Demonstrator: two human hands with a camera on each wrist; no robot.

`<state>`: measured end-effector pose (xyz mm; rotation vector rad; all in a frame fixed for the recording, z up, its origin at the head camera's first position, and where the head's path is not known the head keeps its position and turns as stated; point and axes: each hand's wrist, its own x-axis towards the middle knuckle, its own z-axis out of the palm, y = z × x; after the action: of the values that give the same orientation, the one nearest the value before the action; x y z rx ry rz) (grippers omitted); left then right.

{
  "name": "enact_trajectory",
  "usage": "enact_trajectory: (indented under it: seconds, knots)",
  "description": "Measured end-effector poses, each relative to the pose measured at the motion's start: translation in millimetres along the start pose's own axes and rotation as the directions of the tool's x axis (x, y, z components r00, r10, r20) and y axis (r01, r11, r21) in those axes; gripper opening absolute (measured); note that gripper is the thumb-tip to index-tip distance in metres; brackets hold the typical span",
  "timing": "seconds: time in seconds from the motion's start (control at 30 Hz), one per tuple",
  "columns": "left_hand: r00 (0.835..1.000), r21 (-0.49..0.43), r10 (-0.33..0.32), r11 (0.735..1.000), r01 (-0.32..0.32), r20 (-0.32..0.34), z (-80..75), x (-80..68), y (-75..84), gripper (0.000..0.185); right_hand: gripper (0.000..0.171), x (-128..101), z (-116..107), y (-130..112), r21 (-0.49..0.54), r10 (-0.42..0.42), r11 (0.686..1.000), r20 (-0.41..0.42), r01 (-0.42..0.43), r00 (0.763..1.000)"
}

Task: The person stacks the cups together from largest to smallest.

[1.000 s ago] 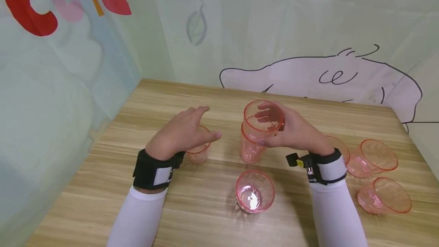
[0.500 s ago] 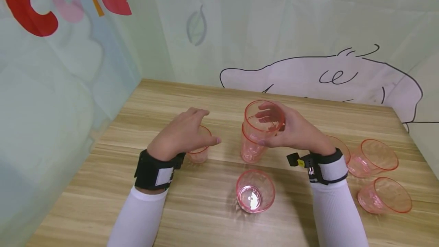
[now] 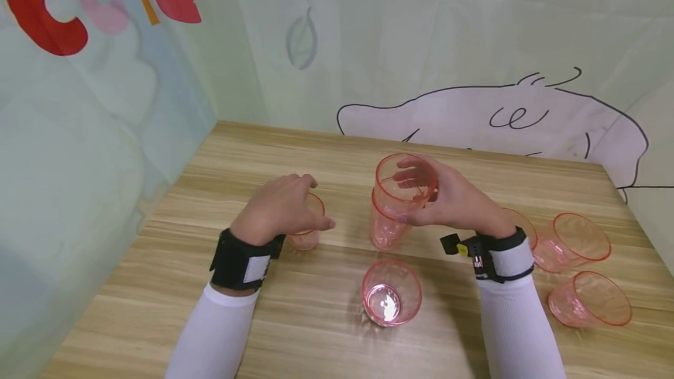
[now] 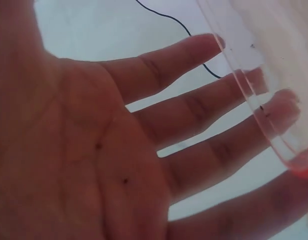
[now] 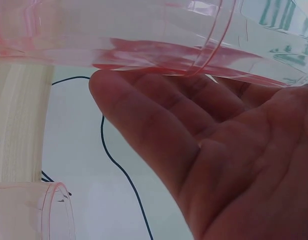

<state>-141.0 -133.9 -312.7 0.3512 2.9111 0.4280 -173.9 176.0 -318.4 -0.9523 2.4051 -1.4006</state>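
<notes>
Two cups form a stack (image 3: 397, 203), gripped by the right hand (image 3: 453, 200); the left hand (image 3: 276, 209), fingers loosely spread, hovers over a left cup (image 3: 308, 233) without clasping it. Four more cups wait loose on the desk (image 3: 295, 332).

I wear white sleeves (image 3: 210, 338) on both arms, tight down to the wrists. Each wrist carries a black strap (image 3: 231, 259) with a white panel. The right strap (image 3: 497, 250) has a small black clip with a yellow tag (image 3: 461, 248). Both hands bare.

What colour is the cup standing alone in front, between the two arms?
The cup is see-through pink with a redder rim, clearest in the head view.
</notes>
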Motion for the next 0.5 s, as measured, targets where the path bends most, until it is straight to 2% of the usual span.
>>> enact_trajectory:
  seconds: [0.2,0.5]
  knots:
    - [0.999,0.046,-0.035,0.998,0.034,0.023,1.8,2.2,-2.4,0.072,0.076,0.8,0.7,-0.3,0.001,0.006,1.000,-0.001,-0.006,1.000]
    - [0.999,0.051,-0.023,0.998,0.021,0.026,2.3,3.7,-3.2,0.069,0.076,0.5,0.4,0.3,0.005,-0.003,1.000,0.000,0.003,1.000]
